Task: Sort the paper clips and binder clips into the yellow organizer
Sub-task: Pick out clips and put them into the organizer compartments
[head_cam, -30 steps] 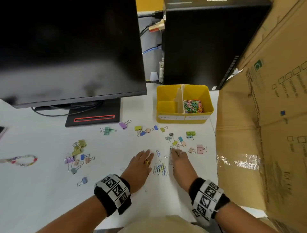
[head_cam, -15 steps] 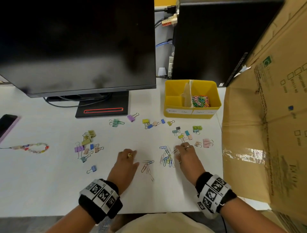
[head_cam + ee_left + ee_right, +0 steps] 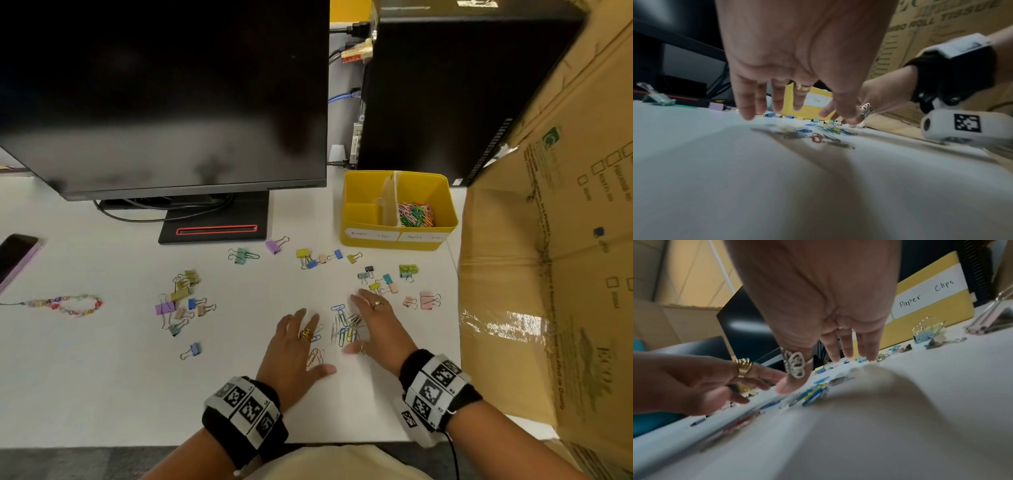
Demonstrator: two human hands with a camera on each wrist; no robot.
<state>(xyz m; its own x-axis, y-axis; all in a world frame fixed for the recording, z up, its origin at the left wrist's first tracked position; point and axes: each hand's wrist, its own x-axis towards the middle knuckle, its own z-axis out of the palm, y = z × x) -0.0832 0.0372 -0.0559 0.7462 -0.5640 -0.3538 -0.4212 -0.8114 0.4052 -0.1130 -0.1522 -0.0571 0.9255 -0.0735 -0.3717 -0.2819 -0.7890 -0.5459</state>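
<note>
A small heap of coloured paper clips [image 3: 344, 329] lies on the white desk between my two hands. My left hand [image 3: 296, 346] lies flat to its left, fingers straight, with a few pink clips [image 3: 315, 357] by its thumb. My right hand [image 3: 375, 322] lies flat on the heap's right side, fingers spread. In the wrist views both hands [image 3: 797, 104] [image 3: 846, 352] hover low over the clips, holding nothing. The yellow organizer [image 3: 352, 212] stands at the back right; its right compartment holds paper clips [image 3: 416, 215]. Binder clips lie scattered in front of the organizer [image 3: 376, 277] and at the left [image 3: 181, 301].
A black monitor [image 3: 164, 102] on its stand [image 3: 215, 226] fills the back left, a black computer case [image 3: 438, 89] the back. A large cardboard box [image 3: 555, 274] walls off the right. A phone [image 3: 17, 253] and a bead bracelet [image 3: 65, 305] lie far left.
My left hand has moved back right towards the paper clip heap, flat on the desk. My right hand has flattened beside the heap. The view has shifted slightly.
</note>
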